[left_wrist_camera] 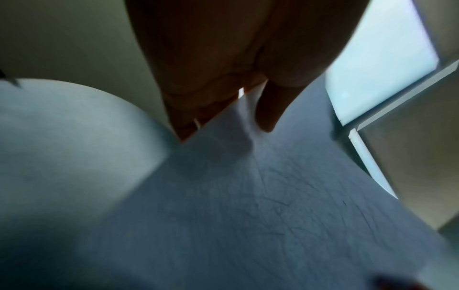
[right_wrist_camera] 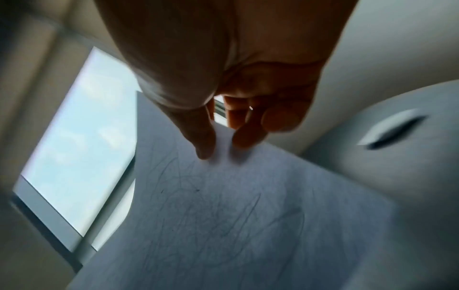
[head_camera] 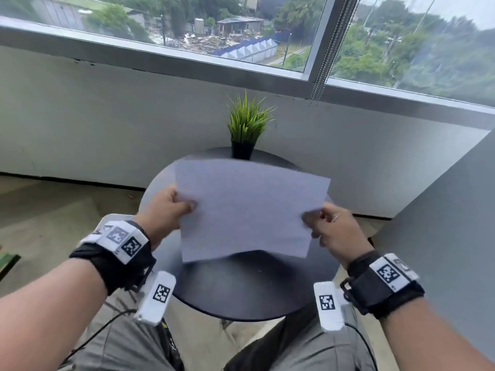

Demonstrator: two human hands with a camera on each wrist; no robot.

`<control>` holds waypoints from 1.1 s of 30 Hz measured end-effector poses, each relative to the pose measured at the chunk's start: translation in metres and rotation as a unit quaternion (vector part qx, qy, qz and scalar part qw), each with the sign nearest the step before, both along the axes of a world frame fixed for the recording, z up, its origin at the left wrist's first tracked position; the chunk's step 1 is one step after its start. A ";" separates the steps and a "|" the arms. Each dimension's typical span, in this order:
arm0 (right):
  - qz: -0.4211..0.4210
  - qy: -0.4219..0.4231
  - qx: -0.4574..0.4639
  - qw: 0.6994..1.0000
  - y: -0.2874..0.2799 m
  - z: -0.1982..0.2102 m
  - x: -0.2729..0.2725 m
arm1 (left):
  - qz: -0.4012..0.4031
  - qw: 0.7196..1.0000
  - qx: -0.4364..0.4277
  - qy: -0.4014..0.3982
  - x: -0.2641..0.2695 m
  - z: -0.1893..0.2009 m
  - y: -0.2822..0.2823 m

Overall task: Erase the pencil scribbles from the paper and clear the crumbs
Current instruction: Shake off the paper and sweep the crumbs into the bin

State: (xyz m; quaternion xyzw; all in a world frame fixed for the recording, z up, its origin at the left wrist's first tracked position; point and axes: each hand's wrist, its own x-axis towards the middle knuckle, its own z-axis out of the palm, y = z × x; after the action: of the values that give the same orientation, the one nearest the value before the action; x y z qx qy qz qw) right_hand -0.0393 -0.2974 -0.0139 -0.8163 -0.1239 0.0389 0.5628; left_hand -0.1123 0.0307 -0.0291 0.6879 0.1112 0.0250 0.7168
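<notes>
Paper (head_camera: pixel 249 207): one white sheet, held in the air above the table (head_camera: pixel 241 285), bowed upward across its middle, its far edge covering the base of the pot (head_camera: pixel 242 149). Top face looked blank in the head view; the picture was blurred. Faint pencil lines (right_wrist_camera: pixel 223 215) showed on the face seen by both wrist views, with two small dark specks (right_wrist_camera: pixel 197 190) among them in the right wrist view.

Left hand (head_camera: pixel 167 207): at the sheet's 9 o'clock edge. Thumb lay on top, fingers curled beneath, pinching the edge. Left wrist view showed the thumb (left_wrist_camera: pixel 267 109) pressed flat to the paper.

Right hand (head_camera: pixel 333 227): at the sheet's 4 o'clock corner. Thumb and fingertips (right_wrist_camera: pixel 246 137) closed together on the edge; remaining fingers curled loosely behind.

Table: round, dark top, at 12 o'clock from the person's knees, close to the white wall. A small pale fleck lay on it near the front.

Plant (head_camera: pixel 247 121): green grass tuft in a black pot, upright at the table's 12 o'clock rim.

Window (head_camera: pixel 187 25): above the wall, with a bead chain (head_camera: pixel 325 62) hanging at 1 o'clock.

Wrists: black straps with white marker blocks (head_camera: pixel 124 238), both arms.
</notes>
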 end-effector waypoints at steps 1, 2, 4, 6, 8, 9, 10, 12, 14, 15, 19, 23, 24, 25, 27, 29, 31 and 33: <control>-0.004 0.024 -0.019 1.000 -0.001 -0.010 0.001 | -0.014 0.998 0.040 0.039 0.000 -0.013 0.002; -0.014 0.031 -0.023 0.999 -0.003 -0.015 0.004 | -0.022 0.994 0.086 0.057 0.002 -0.019 0.004; -0.036 0.025 -0.010 0.999 -0.006 -0.018 0.018 | -0.023 0.983 0.168 0.064 0.008 -0.021 0.011; -0.049 0.030 0.010 0.998 -0.007 -0.016 0.035 | -0.003 0.973 0.219 0.066 0.019 -0.014 0.014; -0.071 0.043 0.024 0.996 -0.006 -0.017 0.054 | 0.016 0.963 0.262 0.060 0.034 -0.007 0.015; -0.084 0.052 0.023 0.995 -0.006 -0.018 0.064 | 0.025 0.959 0.277 0.060 0.043 -0.008 0.016; -0.094 0.063 0.018 0.993 -0.005 -0.020 0.072 | 0.036 0.954 0.292 0.060 0.051 -0.009 0.016; -0.108 0.083 0.009 0.991 -0.004 -0.025 0.089 | 0.065 0.935 0.344 0.056 0.062 -0.013 0.012; -0.116 0.109 0.006 0.987 -0.004 -0.035 0.106 | 0.083 0.913 0.399 0.018 0.069 -0.014 0.003; -0.116 0.120 0.003 0.986 -0.003 -0.041 0.115 | 0.072 0.904 0.422 -0.007 0.072 -0.017 -0.001; -0.111 0.150 -0.016 0.982 0.001 -0.062 0.143 | -0.075 0.852 0.518 -0.012 0.090 -0.034 -0.016; -0.093 0.143 -0.064 0.983 0.006 -0.064 0.165 | -0.176 0.794 0.579 0.061 0.116 -0.048 -0.029; -0.093 0.131 -0.050 0.986 0.007 -0.064 0.168 | -0.193 0.780 0.590 0.076 0.122 -0.051 -0.030; -0.095 0.120 -0.025 0.988 0.007 -0.064 0.169 | -0.206 0.770 0.597 0.091 0.128 -0.053 -0.030; -0.103 0.087 0.003 0.991 0.000 -0.064 0.169 | -0.223 0.757 0.606 0.102 0.136 -0.055 -0.032; -0.092 0.057 -0.055 0.993 -0.015 -0.059 0.163 | -0.236 0.739 0.622 0.106 0.142 -0.053 -0.036; -0.039 0.047 -0.199 0.978 -0.035 -0.057 0.153 | -0.242 0.723 0.637 0.114 0.145 -0.051 -0.040; 0.041 0.047 -0.369 0.927 -0.053 -0.059 0.137 | -0.242 0.719 0.641 0.116 0.147 -0.050 -0.042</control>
State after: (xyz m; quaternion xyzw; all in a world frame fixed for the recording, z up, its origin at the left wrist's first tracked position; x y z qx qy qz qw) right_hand 0.0973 -0.3505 -0.0733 -0.9577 -0.1078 0.1429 0.2253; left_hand 0.0343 -0.0114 -0.0787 0.9840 -0.0197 -0.1638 0.0673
